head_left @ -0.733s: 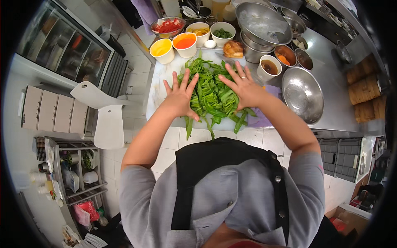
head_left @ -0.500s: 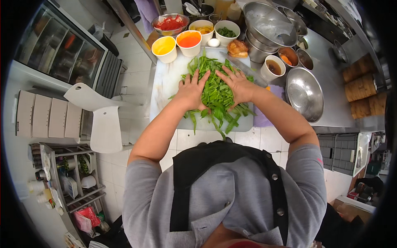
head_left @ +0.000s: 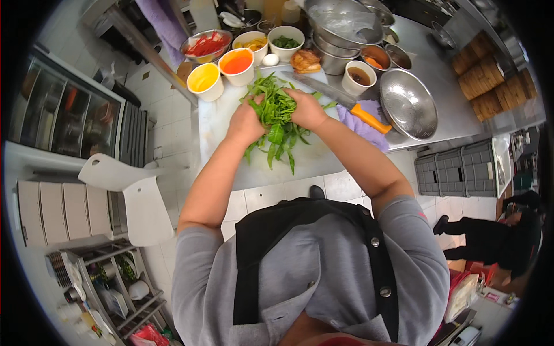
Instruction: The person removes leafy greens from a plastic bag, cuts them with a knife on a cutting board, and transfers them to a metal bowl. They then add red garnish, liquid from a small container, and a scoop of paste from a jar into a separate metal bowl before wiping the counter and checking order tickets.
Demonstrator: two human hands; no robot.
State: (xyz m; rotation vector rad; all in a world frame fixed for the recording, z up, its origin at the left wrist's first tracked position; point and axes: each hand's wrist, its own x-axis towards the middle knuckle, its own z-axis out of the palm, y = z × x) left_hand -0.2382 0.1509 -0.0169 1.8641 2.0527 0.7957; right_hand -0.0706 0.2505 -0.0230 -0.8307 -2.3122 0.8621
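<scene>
A bunch of cut leafy greens (head_left: pixel 276 109) is gathered between my two hands over the white cutting board (head_left: pixel 216 135). My left hand (head_left: pixel 247 121) grips its left side, fingers curled into the leaves. On the other side my right hand (head_left: pixel 307 108) is closed round the greens, its fingertips hidden among them. Long leaves hang down toward me from the bunch. Behind my right hand lies a knife with an orange handle (head_left: pixel 371 119), the handle resting on a purple cloth (head_left: pixel 346 118) and the blade on the board.
Along the board's far edge stand a cup of yellow liquid (head_left: pixel 205 78), a cup of orange liquid (head_left: pixel 237 61), a white egg (head_left: pixel 270 60) and some browned food (head_left: pixel 306 61). A steel colander (head_left: pixel 408 104) sits to the right. A person in dark clothes (head_left: pixel 490 239) is at far right.
My hands have gone from spread flat over the greens to closed round them, drawing them into a tighter bunch. The knife handle and more cloth now show. A person has appeared at right.
</scene>
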